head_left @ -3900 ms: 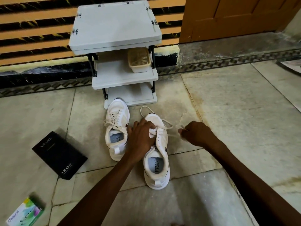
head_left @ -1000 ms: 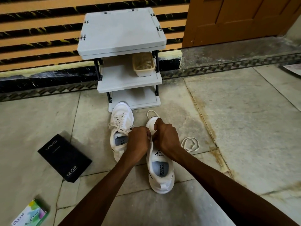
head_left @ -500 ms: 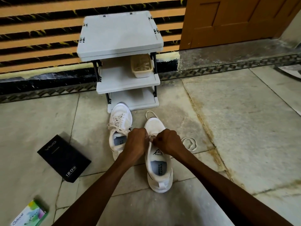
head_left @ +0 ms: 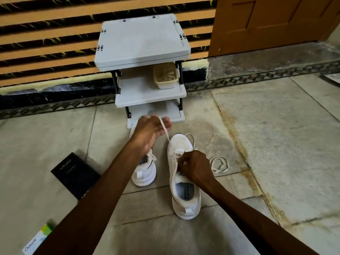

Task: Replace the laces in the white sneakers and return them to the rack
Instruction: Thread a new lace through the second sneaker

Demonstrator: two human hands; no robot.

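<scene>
Lace (head_left: 165, 130) taut, left hand (head_left: 147, 135) to sneaker (head_left: 185, 205)

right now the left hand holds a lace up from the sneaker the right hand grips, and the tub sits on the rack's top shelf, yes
No: the head view shows the tub on the middle shelf of the rack. Rest holds: left hand holding the lace, right hand on the sneaker.

We see a matt white cloth sneaker (head_left: 185, 208), its flat woven lace (head_left: 165, 131), a smooth grey plastic rack (head_left: 143, 39), stained stone floor (head_left: 276, 135), and a wooden door (head_left: 266, 24).
</scene>
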